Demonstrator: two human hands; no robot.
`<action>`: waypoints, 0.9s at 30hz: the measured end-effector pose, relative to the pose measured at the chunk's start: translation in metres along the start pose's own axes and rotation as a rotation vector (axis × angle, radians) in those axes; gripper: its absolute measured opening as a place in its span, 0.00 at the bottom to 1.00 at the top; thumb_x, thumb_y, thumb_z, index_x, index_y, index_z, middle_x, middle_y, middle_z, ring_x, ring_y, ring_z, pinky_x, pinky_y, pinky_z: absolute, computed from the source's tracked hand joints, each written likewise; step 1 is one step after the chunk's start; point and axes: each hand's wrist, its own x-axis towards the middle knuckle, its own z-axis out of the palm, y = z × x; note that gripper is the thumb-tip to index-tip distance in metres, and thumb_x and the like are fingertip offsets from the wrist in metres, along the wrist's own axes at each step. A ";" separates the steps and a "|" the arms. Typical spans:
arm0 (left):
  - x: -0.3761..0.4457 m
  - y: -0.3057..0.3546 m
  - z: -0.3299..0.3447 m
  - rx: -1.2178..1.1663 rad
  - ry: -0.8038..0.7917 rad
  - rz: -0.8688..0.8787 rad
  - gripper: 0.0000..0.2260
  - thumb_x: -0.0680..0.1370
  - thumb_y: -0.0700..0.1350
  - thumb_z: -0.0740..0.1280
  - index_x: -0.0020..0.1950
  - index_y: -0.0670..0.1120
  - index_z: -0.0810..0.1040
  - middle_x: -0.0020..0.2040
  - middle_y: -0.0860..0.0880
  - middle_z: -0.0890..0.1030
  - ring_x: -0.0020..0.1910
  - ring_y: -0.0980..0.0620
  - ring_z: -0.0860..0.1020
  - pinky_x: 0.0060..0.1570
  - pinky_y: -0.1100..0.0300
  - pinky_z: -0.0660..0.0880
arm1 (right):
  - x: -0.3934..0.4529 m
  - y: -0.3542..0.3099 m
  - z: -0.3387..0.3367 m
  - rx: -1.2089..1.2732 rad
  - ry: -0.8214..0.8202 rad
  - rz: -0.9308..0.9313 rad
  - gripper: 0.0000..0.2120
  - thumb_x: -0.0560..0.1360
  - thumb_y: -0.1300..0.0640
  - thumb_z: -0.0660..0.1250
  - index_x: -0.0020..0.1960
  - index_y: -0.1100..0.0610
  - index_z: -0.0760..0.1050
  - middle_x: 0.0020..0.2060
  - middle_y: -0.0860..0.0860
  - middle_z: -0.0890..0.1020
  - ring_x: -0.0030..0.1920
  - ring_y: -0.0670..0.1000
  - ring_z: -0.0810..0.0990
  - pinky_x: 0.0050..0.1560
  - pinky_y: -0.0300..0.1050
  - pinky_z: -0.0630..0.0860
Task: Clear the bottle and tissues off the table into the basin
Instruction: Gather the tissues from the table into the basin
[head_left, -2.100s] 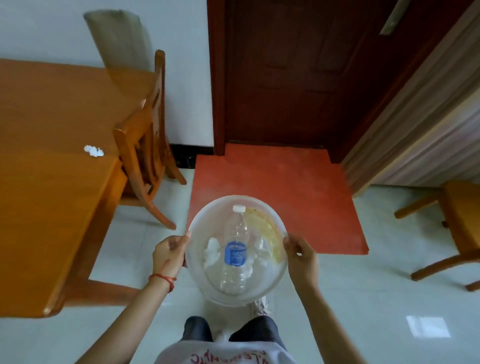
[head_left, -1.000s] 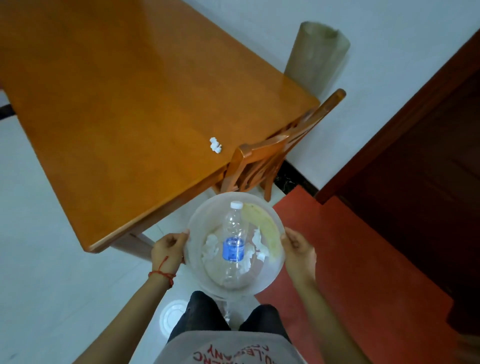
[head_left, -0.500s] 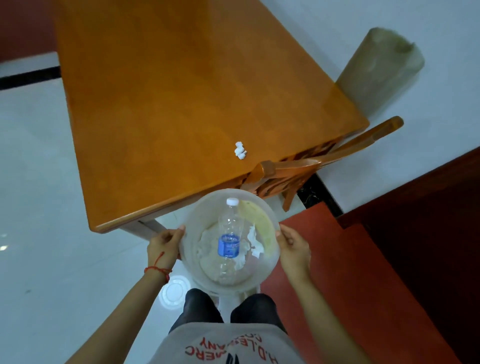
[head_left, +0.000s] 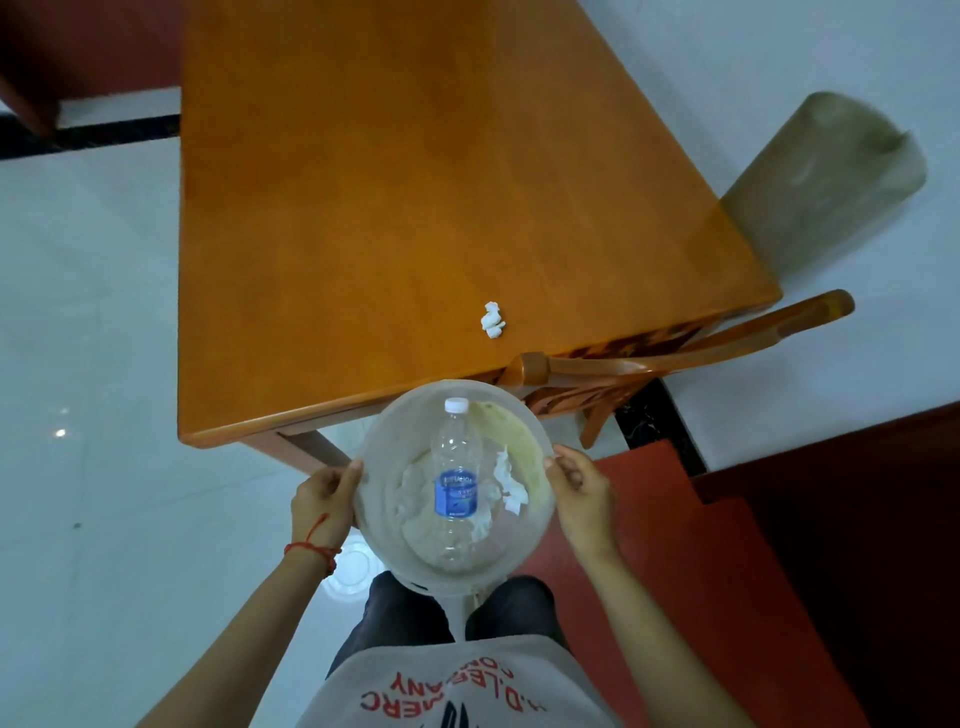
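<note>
Nearest the body, the left hand (head_left: 323, 500) and the right hand (head_left: 577, 492) are gripping opposite sides of the basin (head_left: 382, 441), each clamped on its rim, and are holding it level at waist height. The bottle (head_left: 456, 480) is lying inside on its side, cap pointing away from the body. Crumpled tissues (head_left: 506, 480) are lying around it on the basin floor; a yellowish patch on the far inner wall may be a stain or a cloth, and the view does not settle which.

Beyond the basin, the table (head_left: 395, 182) is carrying one last tissue ball (head_left: 492, 320) near its near edge, just left of the chair (head_left: 675, 353) tucked under it.

Judged procedure for the step in hand:
1. Keep the basin level so that the bottle is not rolling.
2. Rest the basin rim on or against the table edge below the ball.
3. Free one hand only once the other is supporting the basin securely.
4. Pinch the ball lightly; it is likely to skid if swept.
</note>
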 end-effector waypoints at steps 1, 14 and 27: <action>0.000 0.001 0.000 0.003 0.000 0.001 0.15 0.77 0.50 0.61 0.43 0.38 0.78 0.43 0.41 0.79 0.44 0.39 0.76 0.53 0.40 0.77 | 0.000 0.000 0.000 -0.012 -0.007 0.000 0.12 0.75 0.59 0.66 0.57 0.59 0.77 0.42 0.50 0.80 0.39 0.42 0.78 0.36 0.25 0.72; 0.010 -0.003 -0.007 0.029 -0.002 0.004 0.16 0.77 0.49 0.61 0.46 0.36 0.78 0.44 0.42 0.79 0.44 0.39 0.76 0.53 0.43 0.76 | -0.003 -0.070 -0.026 0.073 0.087 -0.260 0.14 0.74 0.60 0.67 0.57 0.49 0.74 0.47 0.43 0.79 0.46 0.33 0.77 0.45 0.26 0.73; 0.012 -0.008 -0.009 0.029 0.022 -0.008 0.13 0.77 0.49 0.61 0.43 0.41 0.77 0.43 0.43 0.79 0.43 0.40 0.76 0.53 0.46 0.75 | 0.113 -0.143 -0.003 -0.062 -0.047 -0.345 0.18 0.74 0.53 0.67 0.62 0.56 0.73 0.56 0.53 0.79 0.50 0.43 0.77 0.45 0.28 0.71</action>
